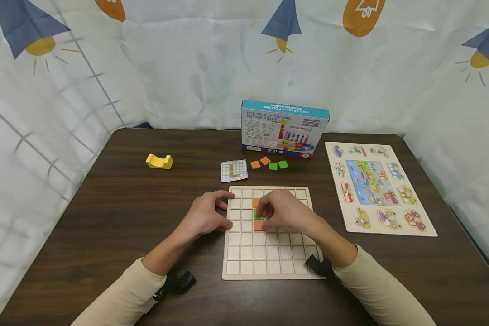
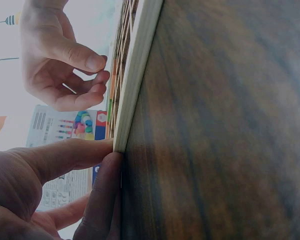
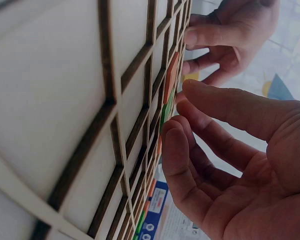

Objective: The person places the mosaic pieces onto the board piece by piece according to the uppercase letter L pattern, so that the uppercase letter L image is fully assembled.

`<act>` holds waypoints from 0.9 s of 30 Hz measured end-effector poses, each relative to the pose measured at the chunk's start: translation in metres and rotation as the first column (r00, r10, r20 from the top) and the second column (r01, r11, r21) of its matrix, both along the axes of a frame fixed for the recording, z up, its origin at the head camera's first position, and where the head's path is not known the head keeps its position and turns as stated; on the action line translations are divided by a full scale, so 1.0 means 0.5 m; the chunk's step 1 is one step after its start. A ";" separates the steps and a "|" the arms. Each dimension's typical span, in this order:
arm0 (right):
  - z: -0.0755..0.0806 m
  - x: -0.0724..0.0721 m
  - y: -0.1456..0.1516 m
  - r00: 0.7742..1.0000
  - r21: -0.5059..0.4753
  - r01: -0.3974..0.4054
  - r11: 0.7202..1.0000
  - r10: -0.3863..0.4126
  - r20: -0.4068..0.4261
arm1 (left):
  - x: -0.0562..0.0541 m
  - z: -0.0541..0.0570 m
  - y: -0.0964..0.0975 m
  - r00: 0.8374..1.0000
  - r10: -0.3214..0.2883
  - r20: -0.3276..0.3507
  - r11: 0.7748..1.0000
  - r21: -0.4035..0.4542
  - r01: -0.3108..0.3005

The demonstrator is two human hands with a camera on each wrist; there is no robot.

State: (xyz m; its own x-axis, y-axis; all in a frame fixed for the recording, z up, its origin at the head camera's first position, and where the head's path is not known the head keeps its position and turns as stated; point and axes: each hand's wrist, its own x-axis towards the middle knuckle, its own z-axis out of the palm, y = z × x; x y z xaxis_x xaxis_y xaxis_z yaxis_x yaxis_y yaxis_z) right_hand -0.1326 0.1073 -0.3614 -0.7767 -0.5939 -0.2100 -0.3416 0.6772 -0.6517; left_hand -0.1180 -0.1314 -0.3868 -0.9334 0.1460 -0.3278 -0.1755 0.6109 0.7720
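Note:
A pale wooden grid board (image 1: 246, 267) lies on the table, with orange tiles and a green tile (image 1: 256, 214) in one column of its squares. The left hand (image 1: 206, 212) grips the board's left edge between thumb and fingers; the wrist view shows the fingertips right at the rim. Over that tile column hovers the right hand (image 1: 287, 210), partly hiding the squares. Its fingers (image 3: 176, 150) are loosely curved, and nothing shows between them and the thumb. The nearest orange tile (image 1: 258, 225) lies under its thumb side in the head view.
Behind the board are a small pattern card (image 1: 234, 170), loose orange tiles (image 1: 255, 165) and green tiles (image 1: 273, 166). A toy box (image 1: 283, 129) stands at the back. To the right lies a picture puzzle board (image 1: 350, 222); a yellow curved block (image 1: 159, 161) sits back left.

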 end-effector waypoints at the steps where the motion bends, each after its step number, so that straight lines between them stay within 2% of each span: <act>1: 0.000 -0.001 0.001 1.000 -0.003 0.004 1.000 -0.004 0.004 | 0.000 0.000 0.000 1.000 0.000 0.000 1.000 -0.004 0.000; 8: 0.000 -0.023 0.018 0.998 0.012 0.060 0.998 -0.061 0.018 | 0.001 0.001 0.000 1.000 0.004 -0.003 1.000 -0.013 -0.004; 18: 0.006 -0.081 0.059 0.986 0.022 0.167 0.986 -0.167 -0.014 | 0.006 0.003 0.002 1.000 0.013 0.000 1.000 0.023 -0.013; 27: 0.019 -0.137 0.079 0.974 0.034 0.221 0.975 -0.218 -0.066 | 0.006 -0.001 0.002 1.000 0.028 0.005 0.999 0.037 -0.028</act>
